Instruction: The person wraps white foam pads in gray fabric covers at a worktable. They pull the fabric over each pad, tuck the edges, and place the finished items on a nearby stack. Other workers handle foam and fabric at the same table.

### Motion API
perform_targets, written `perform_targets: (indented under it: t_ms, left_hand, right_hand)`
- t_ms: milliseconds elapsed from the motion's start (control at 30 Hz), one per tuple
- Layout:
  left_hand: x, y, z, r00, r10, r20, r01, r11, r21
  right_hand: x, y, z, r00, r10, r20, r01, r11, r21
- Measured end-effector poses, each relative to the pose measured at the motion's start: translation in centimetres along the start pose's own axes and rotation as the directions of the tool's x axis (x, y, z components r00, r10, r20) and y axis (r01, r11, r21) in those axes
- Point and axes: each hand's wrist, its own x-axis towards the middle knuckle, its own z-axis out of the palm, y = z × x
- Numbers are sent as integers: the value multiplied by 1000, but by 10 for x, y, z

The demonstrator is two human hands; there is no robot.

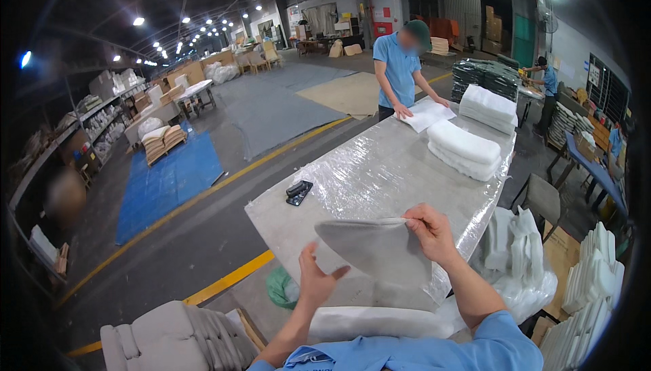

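Note:
My right hand (432, 234) pinches the upper corner of a limp grey fabric piece (376, 252), perhaps a cushion cover, and holds it up over the near end of the worktable (366, 174). Its upper edge stretches to the left and the cloth hangs below. Beside its left end is my left hand (319, 279), fingers spread and holding nothing. Under my arms, along the near table edge, lies a long white padding piece (380, 321). A stack of grey cushions (169, 337) stands at the lower left.
Across the table a co-worker (400, 66) handles a white sheet (426, 114). White padding stacks (464, 148) lie nearby. A phone (299, 198) with a dark object rests at the table's left. White foam pieces (593, 279) stand at the right, near a chair (541, 198).

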Motion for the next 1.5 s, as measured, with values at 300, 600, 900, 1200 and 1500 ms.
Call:
perform_targets:
  t_ms: [300,600,900,1200,1500]
  left_hand:
    - [86,-4,4,881,-35,472,325,770,-549]
    - [96,115,5,892,293,343,-226,948,-224]
    - [75,131,15,809,497,314,-529,848,20]
    - [62,64,-20,791,216,573,-239,970,-35]
    - [65,64,-20,863,386,325,-413,911,15]
  right_hand:
    - [-6,-6,5,992,26,-127,20,939,344]
    - [4,-72,-49,986,-166,29,159,861,-484]
    - [21,-57,-24,999,-45,-9,36,894,-447]
    - [-6,-35,-38,971,147,-189,-162,985,-66]
    - [-29,-26,-109,944,309,118,-158,734,-660]
